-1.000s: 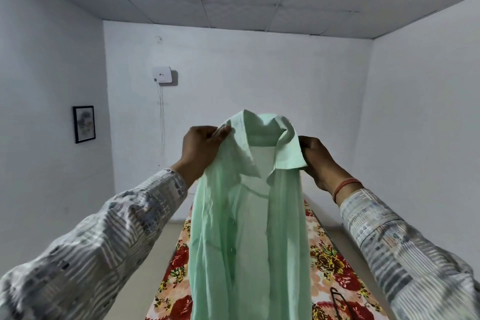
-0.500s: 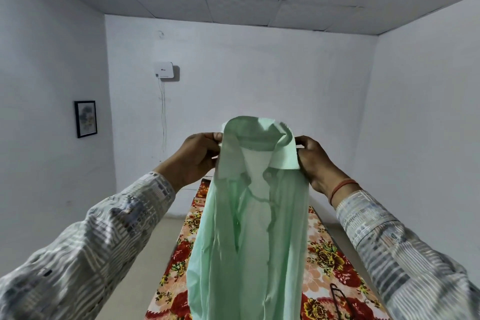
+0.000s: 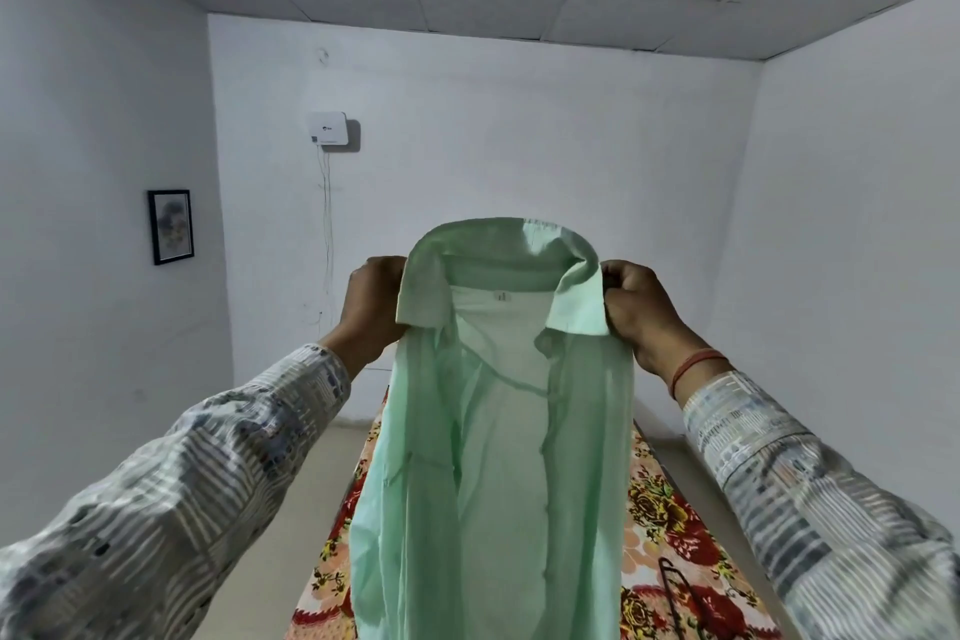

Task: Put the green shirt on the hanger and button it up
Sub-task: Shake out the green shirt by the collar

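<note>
At both ends of the collar (image 3: 498, 244), the fingers (image 3: 615, 276) are curled tight on cloth: the left hand (image 3: 371, 307) grips one side, the right hand (image 3: 641, 312) pinches the other. Both hands have drawn apart over the last second, so the neck now gapes, ready, I judge, for a hanger. Held up over the flowered bed (image 3: 670, 499), the green shirt (image 3: 498, 457) hangs unbuttoned, thin and creased, its inner label (image 3: 501, 296) showing. A dark wire shape on the bed, perhaps the hanger (image 3: 675, 592), lies untouched.
</note>
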`<control>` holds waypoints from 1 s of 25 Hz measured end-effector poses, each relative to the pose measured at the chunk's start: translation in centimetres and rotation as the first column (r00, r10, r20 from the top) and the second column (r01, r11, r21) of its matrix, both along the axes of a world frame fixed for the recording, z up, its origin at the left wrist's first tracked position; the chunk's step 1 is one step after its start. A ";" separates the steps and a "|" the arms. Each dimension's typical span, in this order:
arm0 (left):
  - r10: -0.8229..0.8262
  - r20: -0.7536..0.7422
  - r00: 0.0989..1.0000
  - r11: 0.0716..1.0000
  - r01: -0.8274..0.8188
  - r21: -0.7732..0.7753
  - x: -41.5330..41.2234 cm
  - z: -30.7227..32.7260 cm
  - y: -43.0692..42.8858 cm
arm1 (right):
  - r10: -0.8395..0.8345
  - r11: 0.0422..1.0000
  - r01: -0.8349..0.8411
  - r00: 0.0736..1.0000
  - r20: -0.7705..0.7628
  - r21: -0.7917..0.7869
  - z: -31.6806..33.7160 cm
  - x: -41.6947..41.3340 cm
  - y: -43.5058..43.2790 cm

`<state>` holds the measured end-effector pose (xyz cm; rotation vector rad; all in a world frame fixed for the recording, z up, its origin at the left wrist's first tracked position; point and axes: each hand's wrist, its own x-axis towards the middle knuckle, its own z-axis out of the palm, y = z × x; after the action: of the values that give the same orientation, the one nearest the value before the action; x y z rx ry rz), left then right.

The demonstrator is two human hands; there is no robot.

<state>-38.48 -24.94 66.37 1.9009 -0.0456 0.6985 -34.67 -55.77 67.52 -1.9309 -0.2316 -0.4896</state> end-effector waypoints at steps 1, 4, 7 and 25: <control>-0.019 -0.010 1.000 1.000 0.019 0.016 0.1 -0.1 -0.1 | -0.049 0.988 0.057 0.997 0.055 -0.142 0.0 -0.3 -0.1; -0.080 0.092 0.993 0.996 0.083 -0.032 -0.8 0.5 -1.3 | -0.147 0.889 0.285 0.919 0.367 -0.359 0.6 -2.0 -1.1; 0.048 0.229 0.972 0.985 -0.084 0.153 -0.4 2.3 -1.3 | -0.195 0.779 0.496 0.773 0.604 -0.384 1.6 -3.1 -1.3; 0.098 -0.199 0.975 0.744 0.062 0.666 25.5 -17.0 2.5 | -0.126 0.700 0.052 0.991 -0.052 -0.712 -15.7 23.8 2.5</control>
<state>-12.94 -22.41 49.36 2.6765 -0.1555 0.5042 -10.91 -53.31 51.84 -2.7392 -0.2921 -0.3929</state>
